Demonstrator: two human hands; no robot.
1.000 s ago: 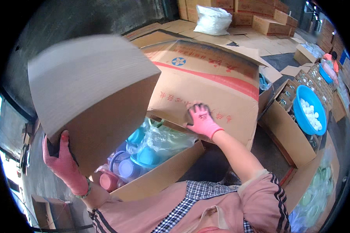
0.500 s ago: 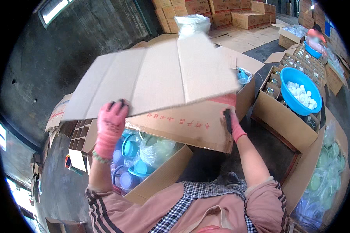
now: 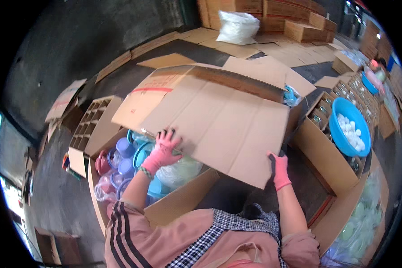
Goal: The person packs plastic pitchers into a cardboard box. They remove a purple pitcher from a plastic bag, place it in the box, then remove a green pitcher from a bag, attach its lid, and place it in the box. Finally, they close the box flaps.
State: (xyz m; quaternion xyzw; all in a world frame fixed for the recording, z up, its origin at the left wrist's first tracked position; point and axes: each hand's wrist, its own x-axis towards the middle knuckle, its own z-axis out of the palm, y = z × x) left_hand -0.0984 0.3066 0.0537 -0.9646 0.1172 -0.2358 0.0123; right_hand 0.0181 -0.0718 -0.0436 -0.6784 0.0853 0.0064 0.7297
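Observation:
A creased cardboard sheet (image 3: 228,125) slopes across an open carton (image 3: 165,80) in front of me. My left hand (image 3: 164,151), in a pink glove with dark fingertips, rests at the sheet's near left edge, its fingers spread. At the near right corner, my right hand (image 3: 280,170) is closed on the sheet's edge, thumb and fingers pinching it. Below my left hand stands an open carton (image 3: 187,192) of bagged blue, purple and red plastic containers (image 3: 126,166). The sheet hides most of the inside of the carton beneath it.
To the right, a blue basin (image 3: 337,134) of small white pieces sits on a carton of glass jars (image 3: 318,117). A carton with dividers (image 3: 91,118) stands at left. Bagged green containers (image 3: 350,228) are at lower right. Farther back are a white sack (image 3: 238,27), stacked boxes (image 3: 295,18) and another person (image 3: 373,76).
The sheet, raised and tilted before, has come down toward me and right, over the open carton. My left hand has moved right and lower. My right hand now grips the sheet rather than a carton flap.

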